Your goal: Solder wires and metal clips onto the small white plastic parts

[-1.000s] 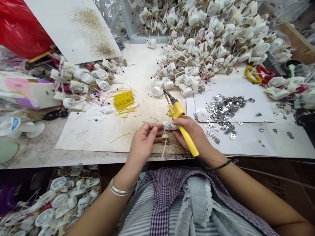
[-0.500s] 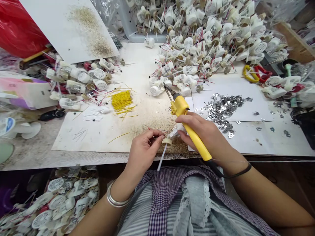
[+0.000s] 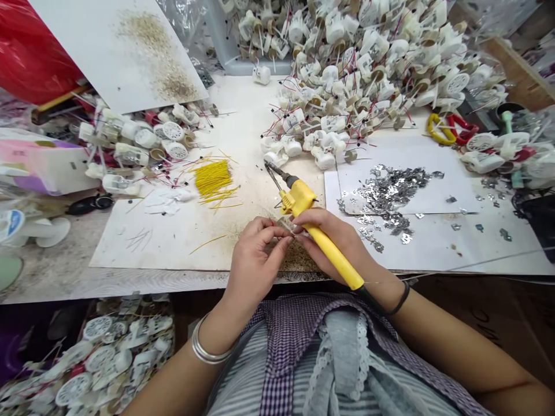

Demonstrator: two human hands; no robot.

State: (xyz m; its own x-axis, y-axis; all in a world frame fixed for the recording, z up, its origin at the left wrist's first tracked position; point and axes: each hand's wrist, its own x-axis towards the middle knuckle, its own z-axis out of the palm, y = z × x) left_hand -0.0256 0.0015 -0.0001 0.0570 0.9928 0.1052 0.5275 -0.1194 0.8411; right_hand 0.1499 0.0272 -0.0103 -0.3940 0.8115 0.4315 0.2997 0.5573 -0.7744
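My right hand (image 3: 336, 240) is closed around the handle of a yellow soldering gun (image 3: 299, 199). Its metal tip points up and to the left, over the board. The right thumb and fingertips also reach a small pale plastic part (image 3: 285, 222), mostly hidden between the hands. My left hand (image 3: 258, 251) pinches at this part from the other side, fingertips meeting the right hand's. Thin wires at the left fingertips are too small to make out clearly. Brown crumbs (image 3: 299, 260) lie on the board under the hands.
Yellow wire pieces (image 3: 213, 180) lie left of the hands, shiny metal tabs (image 3: 385, 196) on white paper at right. White wired plastic assemblies (image 3: 333, 104) are heaped at the back, more (image 3: 143, 136) at left. Yellow-and-red-handled pliers (image 3: 442, 128) rest at back right.
The soldering gun and right hand have moved left and slightly down. The plastic part has turned, and its beige ring and white shaft no longer show in front of the hands.
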